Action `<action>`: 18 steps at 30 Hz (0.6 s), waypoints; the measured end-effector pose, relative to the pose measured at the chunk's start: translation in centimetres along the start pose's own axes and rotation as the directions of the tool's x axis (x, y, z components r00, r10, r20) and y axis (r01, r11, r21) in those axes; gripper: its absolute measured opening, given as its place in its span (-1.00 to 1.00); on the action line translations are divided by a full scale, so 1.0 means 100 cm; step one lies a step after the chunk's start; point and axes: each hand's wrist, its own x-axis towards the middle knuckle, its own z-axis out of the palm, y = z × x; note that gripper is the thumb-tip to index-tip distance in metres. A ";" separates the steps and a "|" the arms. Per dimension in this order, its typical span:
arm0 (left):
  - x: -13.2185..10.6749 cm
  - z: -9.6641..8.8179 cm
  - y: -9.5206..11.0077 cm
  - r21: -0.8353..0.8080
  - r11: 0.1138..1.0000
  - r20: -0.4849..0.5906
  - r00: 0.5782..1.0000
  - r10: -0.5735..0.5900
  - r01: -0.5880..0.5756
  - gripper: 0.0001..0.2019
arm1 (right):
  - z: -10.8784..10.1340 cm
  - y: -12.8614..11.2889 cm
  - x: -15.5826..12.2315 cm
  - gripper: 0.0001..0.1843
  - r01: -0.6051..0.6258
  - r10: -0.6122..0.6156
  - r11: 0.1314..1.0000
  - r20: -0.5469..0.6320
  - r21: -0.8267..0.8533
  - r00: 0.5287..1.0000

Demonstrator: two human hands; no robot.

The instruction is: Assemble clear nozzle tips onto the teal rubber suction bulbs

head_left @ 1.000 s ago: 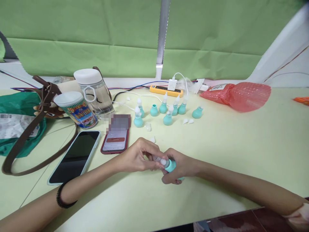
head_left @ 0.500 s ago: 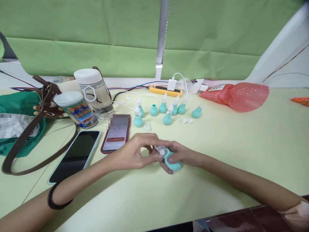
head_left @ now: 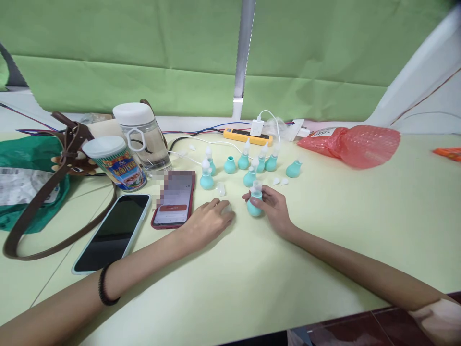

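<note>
My right hand [head_left: 275,209] is closed around a teal nasal aspirator [head_left: 254,206], held upright with a clear plastic piece at its top. My left hand [head_left: 209,221] rests low over the table with its fingers bent onto a small clear plastic cap [head_left: 227,208], which is partly hidden by the fingertips. Just beyond that hand lies another clear cap [head_left: 221,189]. Several teal aspirators with clear tips, such as this aspirator [head_left: 206,179], stand farther back. A teal bulb [head_left: 229,165] stands with its neck open. Another bulb [head_left: 294,168] leans to the right, near small white tips [head_left: 280,181].
Left of my hands lie a red-cased phone [head_left: 173,199] and a dark-screened phone [head_left: 113,233]. Behind them stand a noodle cup [head_left: 120,166] and a water bottle [head_left: 147,144], beside a brown strap [head_left: 54,252]. A yellow power strip [head_left: 248,138] and red bubble wrap [head_left: 360,146] lie at the back.
My hands have moved apart. The right one has carried the aspirator slightly away from me and turned it upright; the left one has moved leftward and down to the table with the clear cap.
</note>
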 end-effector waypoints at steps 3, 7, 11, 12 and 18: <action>0.000 0.003 -0.001 0.022 1.000 0.018 1.000 -0.020 0.020 -0.80 | 0.001 0.000 -0.006 -0.90 0.006 -0.005 1.000 0.085 -0.005 0.996; 0.001 -0.003 -0.001 -0.420 0.902 -0.178 0.965 -0.193 0.103 -0.83 | 0.002 -0.003 -0.013 -0.95 0.005 0.019 0.992 0.186 -0.127 0.982; 0.003 -0.017 0.007 -0.934 0.342 -0.112 0.828 -0.550 0.100 -0.74 | 0.005 -0.008 -0.016 -0.94 0.099 -0.034 0.968 0.272 -0.230 0.962; 0.003 -0.020 0.009 -0.972 0.218 -0.061 0.806 -0.588 0.085 -0.74 | 0.006 -0.008 -0.017 -0.93 0.103 -0.030 0.964 0.287 -0.245 0.957; 0.003 -0.021 0.012 -0.978 -0.191 0.177 0.835 -0.520 0.088 -0.82 | 0.008 -0.009 -0.020 -0.89 0.074 0.011 0.961 0.301 -0.268 0.954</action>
